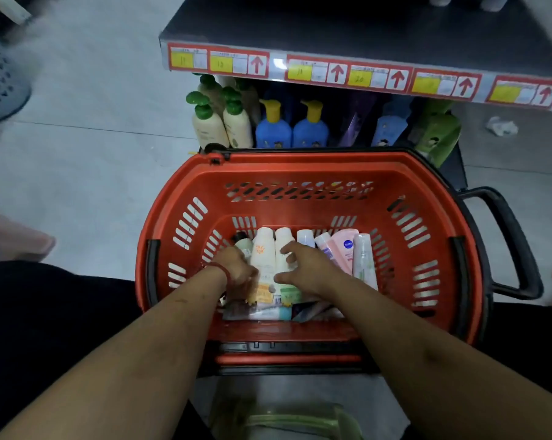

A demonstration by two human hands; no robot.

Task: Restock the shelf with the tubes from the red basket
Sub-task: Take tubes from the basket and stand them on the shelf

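The tubes lie side by side in the bottom of the red basket (300,166), caps pointing away from me toward the shelf (347,30), so their long axes run straight ahead. My right hand (306,271) hovers spread wide over the white tube with the green label (282,241), thumb and forefinger apart on either side of it. My left hand (236,268) curls down beside the cream tube with orange print (263,249); I cannot tell if it grips anything. The right is better placed to pick first.

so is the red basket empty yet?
Not empty: several tubes lie in the red basket, left hand and right hand down among them.
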